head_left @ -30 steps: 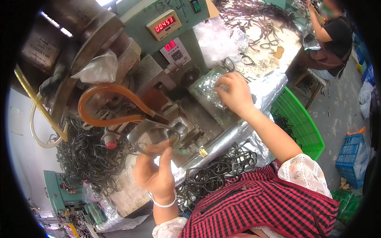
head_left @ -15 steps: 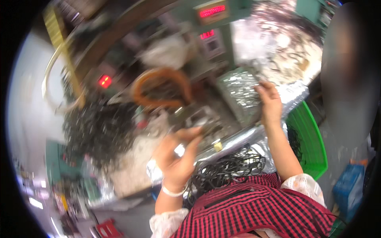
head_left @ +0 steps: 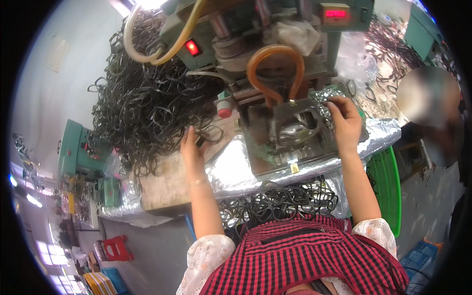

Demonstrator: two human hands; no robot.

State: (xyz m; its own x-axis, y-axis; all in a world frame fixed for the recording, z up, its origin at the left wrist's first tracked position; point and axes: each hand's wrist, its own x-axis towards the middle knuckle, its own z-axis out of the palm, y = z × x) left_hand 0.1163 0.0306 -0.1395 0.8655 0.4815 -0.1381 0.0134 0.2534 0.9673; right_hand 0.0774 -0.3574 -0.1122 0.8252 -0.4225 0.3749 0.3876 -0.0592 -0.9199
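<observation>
My left hand (head_left: 192, 155) is at the near edge of a heap of black rubbery loops (head_left: 152, 105), its fingers closed around a dark piece that looks like a black loop (head_left: 212, 133). On the other side, my right hand (head_left: 346, 127) has its fingertips bent in a pinch at a pile of small shiny silver pieces (head_left: 324, 98). What those fingertips hold is too small to tell. Between my hands lies the press's dark metal plate (head_left: 260, 152), with a framed opening (head_left: 297, 130) and a small brass-coloured block (head_left: 294, 167) at its front.
Above the plate rises a green press (head_left: 228, 44) with an orange hose (head_left: 278, 49) and a red button (head_left: 224, 112). More black loops (head_left: 285, 199) lie at my lap. A green basket (head_left: 386, 191) stands at the right, near another person (head_left: 430, 108). Silver foil (head_left: 231, 169) covers the table's front edge.
My left hand has moved from in front of the press leftward to the heap of black loops. My right hand stays by the silver pieces. The view has turned and become sharper.
</observation>
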